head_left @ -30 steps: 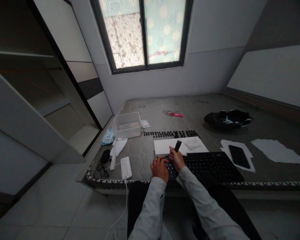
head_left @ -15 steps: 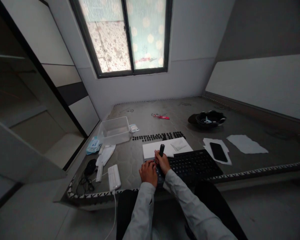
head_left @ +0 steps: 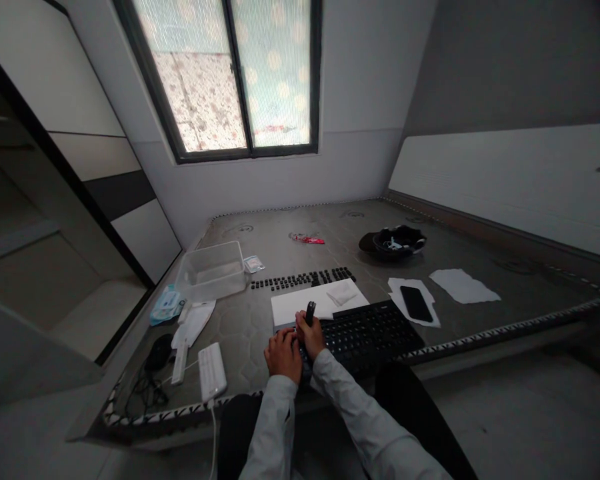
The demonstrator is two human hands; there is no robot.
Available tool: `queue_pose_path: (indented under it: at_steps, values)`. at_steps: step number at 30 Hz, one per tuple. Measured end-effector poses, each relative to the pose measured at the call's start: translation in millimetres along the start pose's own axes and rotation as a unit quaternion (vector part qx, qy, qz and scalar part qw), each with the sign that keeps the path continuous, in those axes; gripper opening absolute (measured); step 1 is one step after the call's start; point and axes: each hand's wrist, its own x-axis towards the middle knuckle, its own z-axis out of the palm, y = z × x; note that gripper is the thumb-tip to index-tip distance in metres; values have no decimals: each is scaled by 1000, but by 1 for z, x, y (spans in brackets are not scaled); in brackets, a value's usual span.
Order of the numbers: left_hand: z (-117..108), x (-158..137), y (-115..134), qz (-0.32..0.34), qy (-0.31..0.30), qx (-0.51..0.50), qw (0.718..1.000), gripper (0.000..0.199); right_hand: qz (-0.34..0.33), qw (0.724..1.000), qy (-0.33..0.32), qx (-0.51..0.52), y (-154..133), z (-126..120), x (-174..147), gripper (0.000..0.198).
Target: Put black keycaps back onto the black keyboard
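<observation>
While the left hand (head_left: pixel 283 351) is laid — fingers apparently curled — on the black keyboard (head_left: pixel 365 335), a short dark tool (head_left: pixel 309 313) is gripped upright in the right hand (head_left: pixel 311 337).

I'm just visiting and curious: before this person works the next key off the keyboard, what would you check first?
1. Right hand grips the dark tool: ok.
2. Left hand rests on the keyboard end: ok.
3. Tool tip seated under a key: cannot tell, hidden by the hands.
4. Row of loose keys lies apart from the hands: ok.
5. Phone lies clear of the keyboard: ok.
</observation>
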Motion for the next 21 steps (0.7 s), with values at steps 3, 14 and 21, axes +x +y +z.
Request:
queue_pose_path:
  at_steps: [3, 14, 21]
  values:
    - [-1, -1, 2, 3, 6, 6, 1000, 20, -26, 1000, 3, -6, 0, -1, -5, 50]
    - [-2, -2, 2, -3, -10, 10, 1000, 24, -78, 996, -1, -36, 5, -6, -14, 50]
    - [-4, -3, 3, -13, -16, 15, 1000, 28, -86, 995, 12, -46, 1, -6, -21, 47]
